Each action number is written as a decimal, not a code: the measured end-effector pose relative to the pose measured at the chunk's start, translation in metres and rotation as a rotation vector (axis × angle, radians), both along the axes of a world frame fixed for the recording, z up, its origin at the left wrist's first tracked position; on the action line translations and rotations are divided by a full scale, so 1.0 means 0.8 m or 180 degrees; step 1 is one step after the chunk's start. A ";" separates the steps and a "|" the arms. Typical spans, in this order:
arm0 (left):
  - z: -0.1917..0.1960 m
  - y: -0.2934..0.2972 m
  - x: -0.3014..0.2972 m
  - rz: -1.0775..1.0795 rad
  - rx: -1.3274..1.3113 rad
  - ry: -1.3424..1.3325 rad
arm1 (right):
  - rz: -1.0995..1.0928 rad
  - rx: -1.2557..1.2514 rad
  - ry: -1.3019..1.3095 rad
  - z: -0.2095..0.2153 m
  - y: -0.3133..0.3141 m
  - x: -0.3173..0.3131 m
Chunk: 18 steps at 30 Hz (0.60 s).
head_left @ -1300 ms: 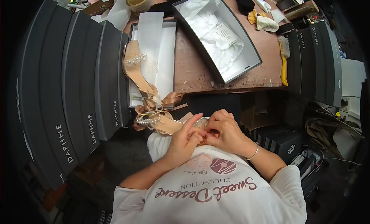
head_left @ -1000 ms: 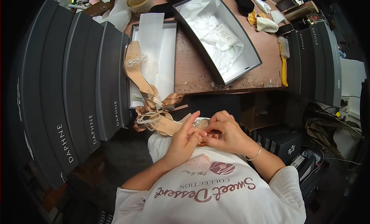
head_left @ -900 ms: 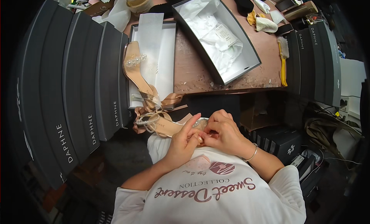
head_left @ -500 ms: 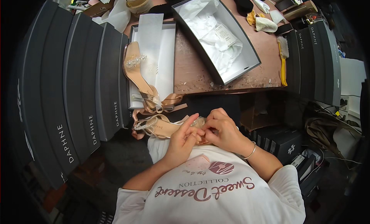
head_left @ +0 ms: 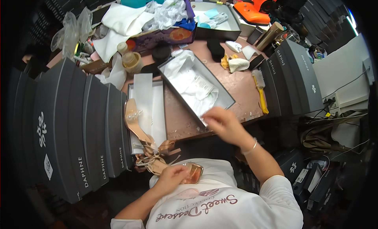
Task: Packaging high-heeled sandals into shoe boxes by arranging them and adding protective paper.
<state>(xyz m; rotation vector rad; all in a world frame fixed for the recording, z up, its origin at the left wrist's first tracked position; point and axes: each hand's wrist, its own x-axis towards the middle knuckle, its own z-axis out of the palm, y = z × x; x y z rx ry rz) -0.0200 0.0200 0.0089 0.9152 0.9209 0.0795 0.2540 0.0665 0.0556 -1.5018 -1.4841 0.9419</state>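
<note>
My left hand (head_left: 172, 179) is closed around the front part of a beige high-heeled sandal (head_left: 156, 166), which lies across my lap. Its sole is tan, and a pearl strap shows near the heel end. Raised over the near edge of an open shoe box (head_left: 232, 103) is my right hand (head_left: 226, 126); its fingers look bent but are smeared by motion. White tissue paper (head_left: 185, 81) fills part of that box. The matching sandal (head_left: 138, 128), with pearls on its toe strap, rests in a second box part (head_left: 159, 114) with a sheet of white paper.
Stacked dark shoe boxes (head_left: 67, 134) rise on the left, with more boxes (head_left: 293, 79) at the right. A yellow-handled brush (head_left: 262, 97) lies near the table's right edge. Farther back are a bottle (head_left: 130, 59), a purple carton (head_left: 157, 43) and an orange tool (head_left: 252, 12).
My right hand has left the sandal and moved up toward the open box. My left hand keeps hold of the sandal. The view has tilted up, showing more of the table's far side.
</note>
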 end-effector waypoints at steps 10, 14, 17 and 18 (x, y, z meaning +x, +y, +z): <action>-0.026 0.009 -0.021 0.1866 -0.1837 -0.1072 | -0.0126 0.0007 -0.1776 -0.180 0.274 0.163; -0.028 0.013 -0.004 0.2388 -0.1647 -0.1133 | -0.0273 0.0408 -0.1687 -0.246 0.290 0.195; -0.025 0.009 0.003 0.2341 -0.1565 -0.1358 | -0.0803 -0.0258 -0.0817 -0.279 0.279 0.236; -0.029 0.006 0.003 0.2279 -0.1430 -0.1468 | -0.0941 -0.0406 -0.0473 -0.265 0.282 0.237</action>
